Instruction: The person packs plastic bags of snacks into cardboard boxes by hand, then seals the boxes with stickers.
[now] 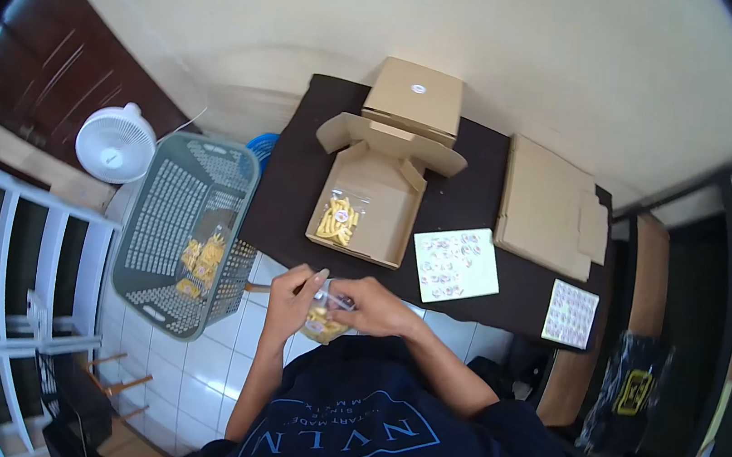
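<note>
Head view puts me mid-step on a small clear packet [323, 322] of yellow pieces, held near my chest below the table edge. My left hand [292, 295] and right hand [372, 307] both pinch its top, fingers closed. I judge that setting it down calls for a forward reach to the open cardboard box [376, 195].

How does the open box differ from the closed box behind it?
The open box has its flaps spread and holds a packet of yellow pieces; the closed box is shut, with a round white sticker on its lid. The open box lies nearer the person, the closed box farther back on the table. Both are plain brown cardboard.
</note>
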